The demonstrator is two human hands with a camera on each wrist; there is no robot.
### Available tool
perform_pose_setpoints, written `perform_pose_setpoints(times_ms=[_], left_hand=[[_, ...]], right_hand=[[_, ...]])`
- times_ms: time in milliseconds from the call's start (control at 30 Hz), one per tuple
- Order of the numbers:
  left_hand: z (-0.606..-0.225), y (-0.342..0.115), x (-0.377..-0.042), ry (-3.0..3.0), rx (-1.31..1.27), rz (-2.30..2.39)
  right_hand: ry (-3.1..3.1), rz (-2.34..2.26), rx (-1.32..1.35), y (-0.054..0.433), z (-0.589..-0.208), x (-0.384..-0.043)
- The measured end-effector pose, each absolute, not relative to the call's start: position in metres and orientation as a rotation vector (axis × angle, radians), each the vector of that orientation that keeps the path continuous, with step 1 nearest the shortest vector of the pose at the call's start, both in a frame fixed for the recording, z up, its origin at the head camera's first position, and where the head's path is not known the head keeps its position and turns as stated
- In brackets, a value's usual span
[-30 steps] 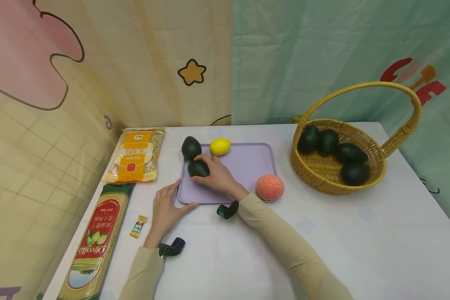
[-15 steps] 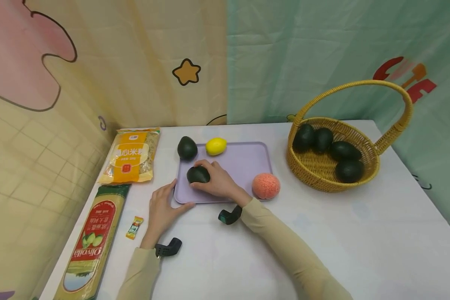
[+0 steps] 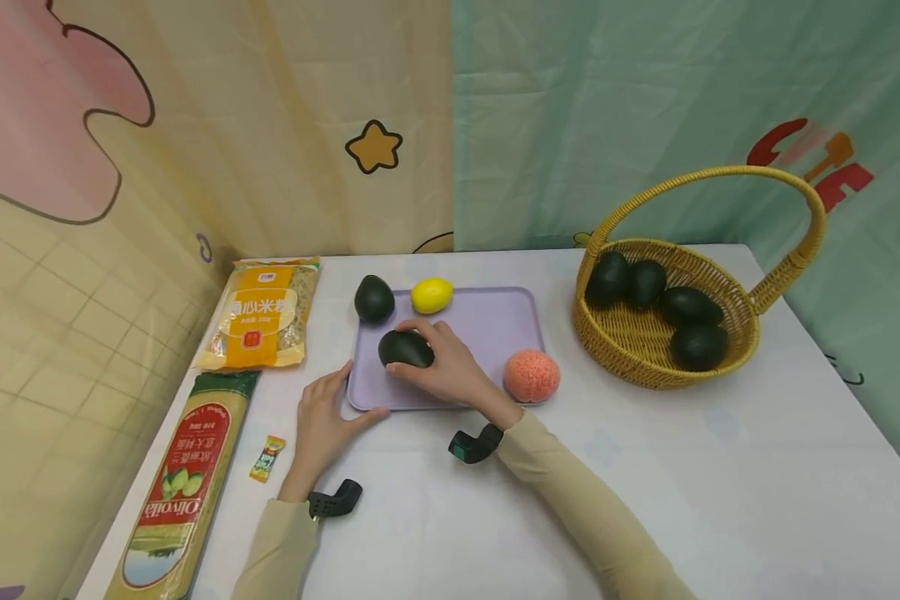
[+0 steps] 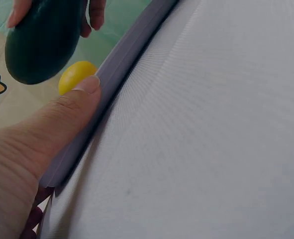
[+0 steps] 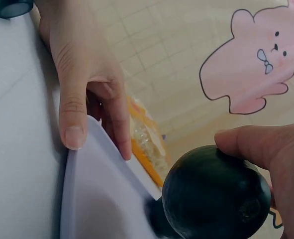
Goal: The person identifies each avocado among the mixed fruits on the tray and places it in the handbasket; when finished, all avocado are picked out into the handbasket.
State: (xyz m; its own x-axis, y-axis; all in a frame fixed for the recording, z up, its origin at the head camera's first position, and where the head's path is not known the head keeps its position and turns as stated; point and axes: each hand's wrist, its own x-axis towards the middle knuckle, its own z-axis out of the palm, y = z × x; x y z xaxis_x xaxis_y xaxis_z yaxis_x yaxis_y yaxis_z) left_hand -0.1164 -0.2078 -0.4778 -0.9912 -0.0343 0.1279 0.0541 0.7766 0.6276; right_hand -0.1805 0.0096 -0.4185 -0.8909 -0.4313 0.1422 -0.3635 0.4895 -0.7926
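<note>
My right hand [image 3: 453, 365] grips a dark green avocado [image 3: 405, 348] between thumb and fingers, over the left part of a lilac tray [image 3: 487, 321]. In the left wrist view this avocado [image 4: 45, 42] shows above the tray's rim. My left hand [image 3: 326, 418] spans the tray's near left corner, its thumb along the front edge and its fairly straight fingers at the left side. A second avocado [image 3: 374, 299] sits at the tray's far left corner, with a yellow lemon [image 3: 431, 295] beside it at the back edge. A bumpy pink-orange ball [image 3: 532, 376] lies at the near right corner.
A wicker basket [image 3: 622, 367] with a tall handle stands at the right, holding several avocados [image 3: 690, 306]. On the left lie a yellow bag [image 3: 258, 315] of dry food, a long Olivoilà pasta pack [image 3: 183, 492] and a small sachet [image 3: 267, 458]. Curtains hang behind the table.
My right hand has drawn the gripped avocado away from the far-left one, toward the front and slightly right. The left hand keeps its place at the tray corner. The head view has shifted slightly.
</note>
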Motion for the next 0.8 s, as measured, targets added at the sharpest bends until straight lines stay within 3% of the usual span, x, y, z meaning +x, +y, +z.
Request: perform_pose_setpoints(times_ms=[800], left_hand=[[-0.479,-0.208,-0.116,-2.825,-0.004,-1.041]], right_hand=[[2.745,-1.913,-0.948,0.071,-0.374,-0.173]])
